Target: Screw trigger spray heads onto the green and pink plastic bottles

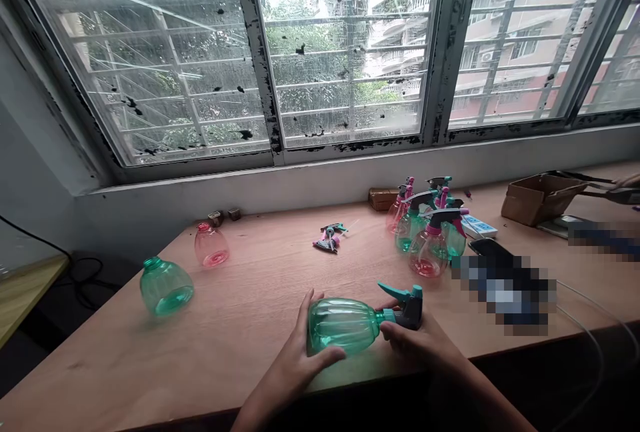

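Note:
A green see-through spray bottle [345, 323] lies on its side near the front edge of the wooden table [250, 325]. My left hand [301, 357] is wrapped round the bottle's round body. My right hand [417, 340] grips its neck and the dark and teal trigger head [406, 301]. A headless green bottle [165, 287] and a headless pink bottle [211, 246] rest at the left. Loose pink and teal trigger heads [329, 237] lie in the middle of the table.
Several finished pink and green spray bottles [429, 232] stand grouped at the right. Behind them are a small brown box [383, 198] and a white power strip [479, 227]. A cardboard box [539, 197] sits far right. A barred window [345, 52] runs behind the table.

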`<move>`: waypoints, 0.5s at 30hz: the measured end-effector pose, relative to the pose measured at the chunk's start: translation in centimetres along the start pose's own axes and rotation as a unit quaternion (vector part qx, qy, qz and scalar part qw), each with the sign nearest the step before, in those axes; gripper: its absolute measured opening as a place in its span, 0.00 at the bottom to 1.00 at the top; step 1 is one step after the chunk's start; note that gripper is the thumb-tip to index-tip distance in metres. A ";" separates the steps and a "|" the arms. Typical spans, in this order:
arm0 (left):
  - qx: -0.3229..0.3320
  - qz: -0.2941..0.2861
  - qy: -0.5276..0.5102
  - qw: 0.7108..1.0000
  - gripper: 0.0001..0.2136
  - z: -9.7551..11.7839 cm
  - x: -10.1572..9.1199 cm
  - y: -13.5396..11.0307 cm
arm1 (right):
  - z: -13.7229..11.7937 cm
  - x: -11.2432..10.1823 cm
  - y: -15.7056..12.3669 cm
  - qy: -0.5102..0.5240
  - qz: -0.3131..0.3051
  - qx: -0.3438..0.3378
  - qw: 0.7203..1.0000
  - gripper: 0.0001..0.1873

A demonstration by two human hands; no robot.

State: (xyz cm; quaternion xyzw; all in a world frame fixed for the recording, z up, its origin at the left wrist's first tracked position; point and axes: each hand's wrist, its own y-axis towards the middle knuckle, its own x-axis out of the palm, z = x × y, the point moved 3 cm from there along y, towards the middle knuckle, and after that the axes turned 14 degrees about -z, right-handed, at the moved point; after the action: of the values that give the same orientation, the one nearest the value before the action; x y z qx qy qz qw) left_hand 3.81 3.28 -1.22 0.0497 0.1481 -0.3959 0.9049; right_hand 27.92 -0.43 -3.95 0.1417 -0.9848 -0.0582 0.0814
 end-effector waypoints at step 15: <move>-0.001 0.006 -0.020 1.000 0.48 -0.1 -0.3 0.1 | 0.2 0.0 0.1 0.019 0.012 -0.005 1.000 0.24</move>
State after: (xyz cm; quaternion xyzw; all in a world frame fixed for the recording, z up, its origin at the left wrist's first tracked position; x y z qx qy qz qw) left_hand 3.66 3.58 -1.26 0.0417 0.1299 -0.3908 0.9103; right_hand 27.90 -0.34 -4.16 0.1303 -0.9845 -0.0595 0.1011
